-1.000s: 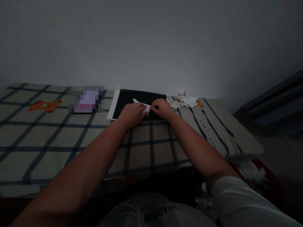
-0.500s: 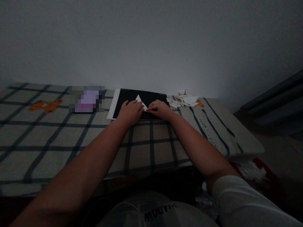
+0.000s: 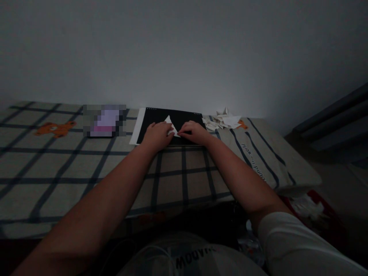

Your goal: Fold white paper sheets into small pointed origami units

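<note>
A small white folded paper [image 3: 169,119] with a pointed top lies on a black sheet or pad [image 3: 159,114]. My left hand [image 3: 157,135] covers the paper's left and lower part, its fingers bent over it and the thumb against it. With thumb and fingertips together, my right hand [image 3: 194,132] pinches the paper's lower right corner. Part of the paper is hidden under the left fingers. Right of the pad, close to my right hand, sits a loose heap of folded white papers [image 3: 222,120].
A checked cloth [image 3: 120,165] covers the table, which meets a plain wall [image 3: 184,50]. At the left lies a blurred-out phone-like object [image 3: 106,120]. Beyond the table's right end, a red bin [image 3: 335,220] with a white bag stands low. Dark curtains [image 3: 342,115] hang at right.
My left fingers have drawn in and curled more over the paper, where they lay flatter before. The right hand keeps its pinch at the corner, nearly unmoved.
</note>
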{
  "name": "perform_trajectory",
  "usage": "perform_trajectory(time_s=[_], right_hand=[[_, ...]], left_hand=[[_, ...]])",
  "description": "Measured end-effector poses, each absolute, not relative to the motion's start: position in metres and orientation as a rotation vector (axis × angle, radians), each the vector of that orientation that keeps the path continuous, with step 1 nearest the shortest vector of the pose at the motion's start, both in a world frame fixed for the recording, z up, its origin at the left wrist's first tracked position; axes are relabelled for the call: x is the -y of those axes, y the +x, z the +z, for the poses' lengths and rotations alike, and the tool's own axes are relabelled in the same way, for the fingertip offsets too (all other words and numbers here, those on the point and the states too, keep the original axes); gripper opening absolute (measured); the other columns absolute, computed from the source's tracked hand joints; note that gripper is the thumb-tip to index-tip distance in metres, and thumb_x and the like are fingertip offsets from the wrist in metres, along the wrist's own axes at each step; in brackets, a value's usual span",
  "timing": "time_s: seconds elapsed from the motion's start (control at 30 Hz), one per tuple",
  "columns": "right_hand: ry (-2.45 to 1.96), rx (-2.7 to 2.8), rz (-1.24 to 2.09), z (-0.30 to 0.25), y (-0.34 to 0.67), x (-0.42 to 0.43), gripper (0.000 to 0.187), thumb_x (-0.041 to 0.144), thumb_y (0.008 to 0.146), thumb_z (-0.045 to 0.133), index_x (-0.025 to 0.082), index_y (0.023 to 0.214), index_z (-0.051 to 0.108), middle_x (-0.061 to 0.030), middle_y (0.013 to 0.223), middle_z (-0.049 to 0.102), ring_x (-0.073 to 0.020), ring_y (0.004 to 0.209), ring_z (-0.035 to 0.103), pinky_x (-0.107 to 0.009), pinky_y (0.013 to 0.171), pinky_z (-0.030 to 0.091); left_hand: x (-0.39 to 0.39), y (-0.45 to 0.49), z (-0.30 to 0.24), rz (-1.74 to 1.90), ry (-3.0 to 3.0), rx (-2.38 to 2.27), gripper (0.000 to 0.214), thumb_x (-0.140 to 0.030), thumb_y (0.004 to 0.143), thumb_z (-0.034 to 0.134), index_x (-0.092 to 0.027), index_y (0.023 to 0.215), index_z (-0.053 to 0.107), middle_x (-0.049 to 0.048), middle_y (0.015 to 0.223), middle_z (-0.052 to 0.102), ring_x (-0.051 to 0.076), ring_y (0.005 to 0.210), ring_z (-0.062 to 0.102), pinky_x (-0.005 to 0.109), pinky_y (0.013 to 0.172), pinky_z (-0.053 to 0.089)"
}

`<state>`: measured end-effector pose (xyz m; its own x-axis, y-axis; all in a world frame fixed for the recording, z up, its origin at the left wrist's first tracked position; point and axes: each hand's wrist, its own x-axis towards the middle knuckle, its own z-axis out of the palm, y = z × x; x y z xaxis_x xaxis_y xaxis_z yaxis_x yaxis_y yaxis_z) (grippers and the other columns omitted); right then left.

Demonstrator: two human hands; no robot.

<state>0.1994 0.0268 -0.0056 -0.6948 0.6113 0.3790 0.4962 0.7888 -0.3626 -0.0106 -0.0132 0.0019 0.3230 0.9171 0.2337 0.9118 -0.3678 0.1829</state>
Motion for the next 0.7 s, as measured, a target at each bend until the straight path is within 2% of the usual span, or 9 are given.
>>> perform_trajectory(time_s=[0.33, 0.53, 0.7], right_hand=[[-0.868, 2.566, 0.291, -0.002, 0.200, -0.025, 0.012, 0.021, 0.089, 0.067, 0.022, 0.091, 0.079, -0.0048, 0.094, 0.072, -0.0191, 0.094, 0.061, -0.036, 0.091, 0.042], [-0.863, 2.542, 0.273, 0.003, 0.201, -0.021, 0.011, 0.019, 0.088, 0.067, 0.019, 0.089, 0.079, -0.0068, 0.094, 0.072, -0.0195, 0.093, 0.060, -0.036, 0.089, 0.044], [-0.899, 2.563, 0.283, 0.005, 0.202, -0.020, 0.015, 0.016, 0.089, 0.065, 0.020, 0.087, 0.079, -0.0056, 0.091, 0.072, -0.0186, 0.092, 0.060, -0.036, 0.089, 0.043]], left_hand=[[0.013, -0.009, 0.000, 0.519, 2.526, -1.743, 0.029, -0.038, 0.094, 0.054, -0.024, 0.118, 0.063, 0.0083, 0.134, 0.065, 0.027, 0.128, 0.056, 0.053, 0.116, 0.031], [0.014, -0.007, 0.000, 0.535, 2.507, -1.743, 0.034, -0.045, 0.092, 0.057, -0.023, 0.117, 0.064, 0.0094, 0.130, 0.067, 0.029, 0.124, 0.058, 0.055, 0.116, 0.030], [0.016, -0.007, 0.000, 0.547, 2.529, -1.741, 0.032, -0.044, 0.092, 0.057, -0.021, 0.113, 0.064, 0.0106, 0.130, 0.066, 0.030, 0.124, 0.058, 0.055, 0.116, 0.031]])
